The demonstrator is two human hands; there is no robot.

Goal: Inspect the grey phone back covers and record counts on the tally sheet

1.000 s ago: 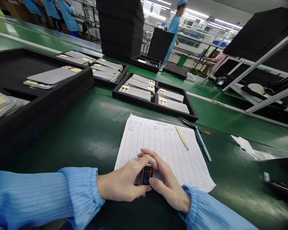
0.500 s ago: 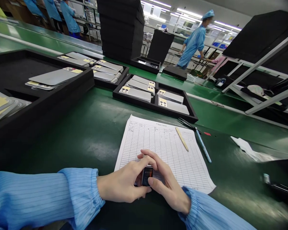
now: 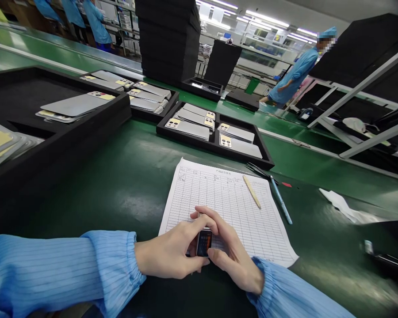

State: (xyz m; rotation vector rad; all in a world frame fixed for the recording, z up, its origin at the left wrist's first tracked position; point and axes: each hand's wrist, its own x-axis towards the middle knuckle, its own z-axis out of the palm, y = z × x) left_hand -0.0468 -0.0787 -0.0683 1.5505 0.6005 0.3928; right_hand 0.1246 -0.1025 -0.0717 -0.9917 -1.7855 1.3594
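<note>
A small smartwatch (image 3: 204, 242) with a lit screen of dark and orange keys sits between my hands, above the lower part of a printed form (image 3: 215, 190). My left hand (image 3: 172, 251) is closed around its left side, thumb under the lower edge. Wrapped over the top and right side is my right hand (image 3: 234, 251), its thumb tip at the screen's lower right corner. The fingers hide the watch's back and any strap. On the form's right part lies a pale pointed stick (image 3: 252, 192), with a blue pen (image 3: 281, 199) along the edge.
Black tweezers (image 3: 260, 171) lie at the form's top corner. Beyond stands a black divided tray (image 3: 215, 150) of grey phone-shaped panels. A larger black tray (image 3: 119, 115) stands at left, a crumpled white wipe (image 3: 341, 206) at right. A co-worker in blue (image 3: 293, 77) is behind the bench.
My right thumb has shifted slightly right and down, uncovering more of the screen, whose keys show more clearly. The co-worker in the background has moved right.
</note>
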